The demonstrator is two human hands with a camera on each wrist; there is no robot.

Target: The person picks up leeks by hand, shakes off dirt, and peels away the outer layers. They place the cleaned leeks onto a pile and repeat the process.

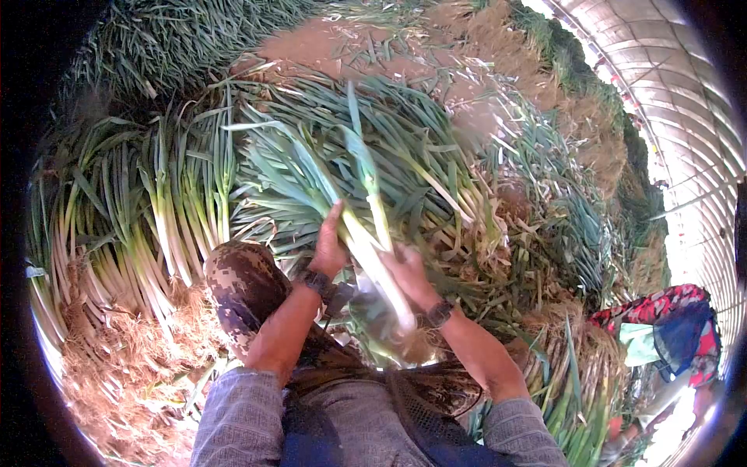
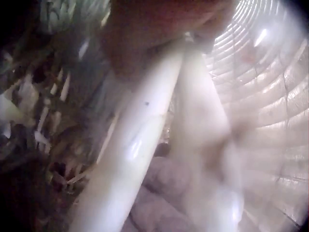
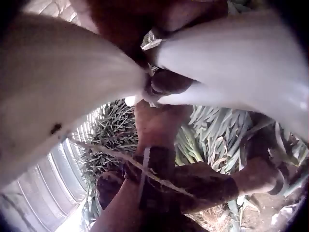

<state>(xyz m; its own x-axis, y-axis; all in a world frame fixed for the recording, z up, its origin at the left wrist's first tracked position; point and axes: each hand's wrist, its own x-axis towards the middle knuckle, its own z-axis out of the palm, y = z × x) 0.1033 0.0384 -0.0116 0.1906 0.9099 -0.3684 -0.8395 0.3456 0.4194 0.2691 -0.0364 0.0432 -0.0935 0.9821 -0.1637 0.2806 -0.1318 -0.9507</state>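
In the head view, my left hand (image 1: 331,251) grips long green onions with white stalks (image 1: 372,261), roots toward my body and green leaves pointing away. My right hand (image 1: 411,279), close beside it, has its fingers round another stalk (image 1: 379,219) that stands at an angle to the first. Two white stalks (image 2: 128,150) run down from under my left hand (image 2: 164,31) in the left wrist view; blurred fingers show behind them. The right wrist view has my right hand (image 3: 145,21) at the top, with thick white stalks (image 3: 231,63) on both sides.
A large pile of onions (image 1: 303,117) lies ahead, and a row with roots toward me (image 1: 163,226) lies at the left. More onions (image 1: 576,389) are at the lower right near a red-patterned cloth (image 1: 673,303). Bare soil (image 1: 334,48) lies beyond; a ribbed tunnel wall (image 1: 685,140) rises at the right.
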